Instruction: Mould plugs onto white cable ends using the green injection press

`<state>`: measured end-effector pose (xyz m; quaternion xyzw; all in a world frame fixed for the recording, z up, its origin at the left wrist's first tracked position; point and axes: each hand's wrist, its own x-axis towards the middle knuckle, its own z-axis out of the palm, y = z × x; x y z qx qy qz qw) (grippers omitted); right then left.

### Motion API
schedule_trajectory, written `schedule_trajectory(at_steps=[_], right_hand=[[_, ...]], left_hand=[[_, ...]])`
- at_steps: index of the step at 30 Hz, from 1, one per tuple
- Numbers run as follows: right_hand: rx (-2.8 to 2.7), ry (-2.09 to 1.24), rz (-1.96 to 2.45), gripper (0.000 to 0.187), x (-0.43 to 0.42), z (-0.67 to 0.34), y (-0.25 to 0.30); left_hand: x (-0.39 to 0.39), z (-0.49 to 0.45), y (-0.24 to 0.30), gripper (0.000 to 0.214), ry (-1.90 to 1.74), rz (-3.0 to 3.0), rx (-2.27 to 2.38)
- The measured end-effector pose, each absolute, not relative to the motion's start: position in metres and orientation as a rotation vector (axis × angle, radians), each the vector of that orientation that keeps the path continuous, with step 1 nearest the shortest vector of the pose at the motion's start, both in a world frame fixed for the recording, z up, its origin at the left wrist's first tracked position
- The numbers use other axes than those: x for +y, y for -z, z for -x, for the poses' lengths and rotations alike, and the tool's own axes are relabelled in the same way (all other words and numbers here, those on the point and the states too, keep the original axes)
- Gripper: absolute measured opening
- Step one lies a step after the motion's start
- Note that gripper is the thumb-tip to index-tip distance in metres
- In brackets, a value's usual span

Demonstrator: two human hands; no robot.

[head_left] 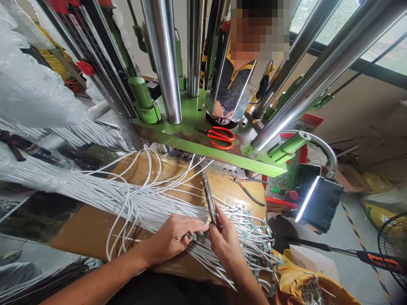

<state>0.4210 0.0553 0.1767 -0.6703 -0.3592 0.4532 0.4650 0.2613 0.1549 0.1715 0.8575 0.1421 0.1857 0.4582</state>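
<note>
Head view: at 6 o'clock, the right hand (226, 243) clamps a steel tool (209, 197) while the left hand (173, 237) pinches white cables (140, 203) steady for it.

Cables (127, 199) smooth white plastic; hand tool (209, 197) bright steel; columns (162, 55) glossy chrome.

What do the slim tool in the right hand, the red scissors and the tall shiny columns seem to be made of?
The slim tool in the right hand looks like dull grey steel, from its metallic sheen. The red scissors have glossy, plastic-looking handles. The tall columns look like chrome-plated steel, given their mirror-like reflections.
</note>
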Motion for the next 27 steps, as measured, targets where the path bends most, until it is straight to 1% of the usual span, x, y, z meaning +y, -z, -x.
schedule_trajectory(at_steps=[4,6,9,10,12,15,17,20,22,27], right_hand=[[-0.956,-1.028,1.685,0.05,0.059,-0.422,-0.182],[-0.989,-0.981,1.674,0.048,0.061,-0.422,-0.185],[-0.954,-1.089,1.625,0.05,0.063,-0.423,-0.189],[-0.924,-1.15,1.606,0.051,0.064,-0.424,-0.19],[-0.864,-1.242,1.579,0.053,0.064,-0.425,-0.191],[-0.81,-1.283,1.603,0.06,0.063,-0.426,-0.192],[-0.794,-1.292,1.615,0.062,0.063,-0.426,-0.192],[-0.792,-1.304,1.578,0.06,0.063,-0.426,-0.191],[-0.776,-1.313,1.55,0.06,0.062,-0.426,-0.188],[-0.717,-1.318,1.569,0.065,0.061,-0.426,-0.183]], left_hand=[[0.153,-0.266,-0.17,0.045,-0.487,-2.074,0.41],[0.153,-0.27,-0.174,0.041,-0.471,-1.996,0.496],[0.156,-0.275,-0.186,0.026,-0.379,-1.773,0.675],[0.157,-0.276,-0.191,0.024,-0.345,-1.67,0.708],[0.16,-0.275,-0.198,0.029,-0.305,-1.49,0.72],[0.164,-0.273,-0.203,0.032,-0.333,-1.396,0.717],[0.165,-0.272,-0.203,0.031,-0.396,-1.344,0.734],[0.17,-0.272,-0.203,0.023,-0.448,-1.161,0.744],[0.174,-0.273,-0.203,0.021,-0.43,-1.188,0.749],[0.182,-0.277,-0.2,0.021,-0.372,-1.734,0.767]])
